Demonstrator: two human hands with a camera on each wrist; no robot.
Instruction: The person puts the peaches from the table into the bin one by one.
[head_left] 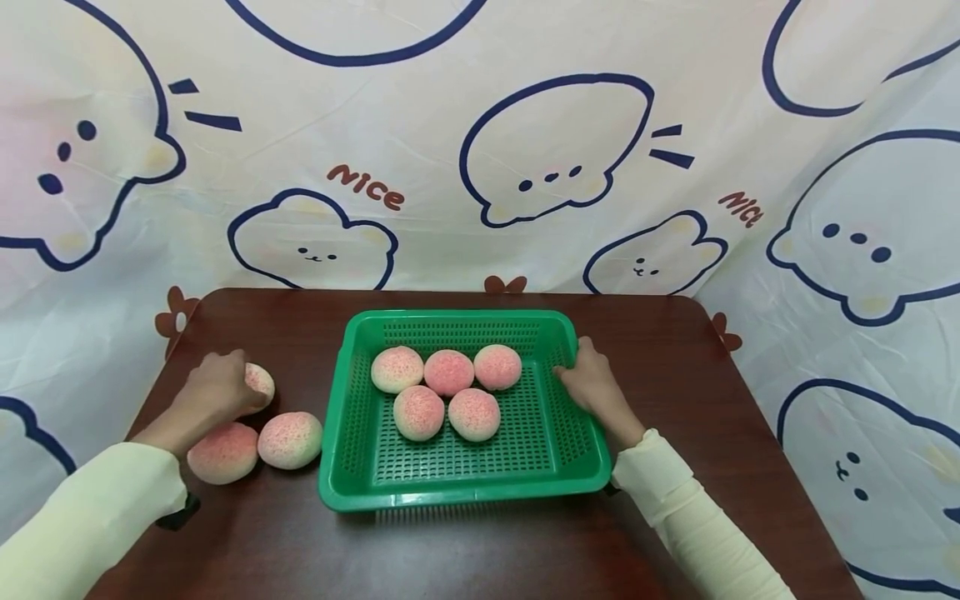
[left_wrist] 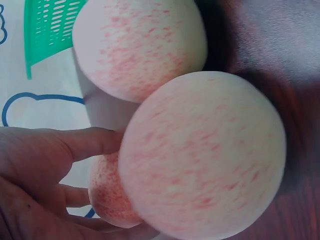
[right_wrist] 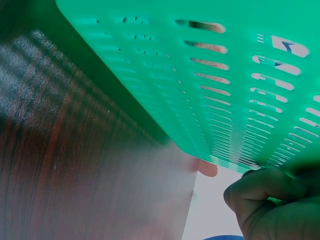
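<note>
My left hand (head_left: 213, 390) grips a pink-speckled peach (head_left: 260, 382) on the left side of the table. In the left wrist view its fingers curl round that redder peach (left_wrist: 110, 195), partly hidden behind a nearer one (left_wrist: 200, 155). Two more peaches, one redder (head_left: 222, 454) and one paler (head_left: 291, 440), lie just in front of this hand. With its thumb over the inner side, my right hand (head_left: 596, 387) holds the right rim of a green perforated basket (head_left: 465, 492). Several peaches (head_left: 450, 372) sit inside, grouped toward its back. The right wrist view shows the hand (right_wrist: 270, 200) at the basket's outer wall.
The dark brown wooden table (head_left: 480, 558) has rounded back corners. A white cloth (head_left: 435, 150) with blue cartoon outlines hangs behind it and along both sides. The basket stands in the middle, close to the paler loose peach.
</note>
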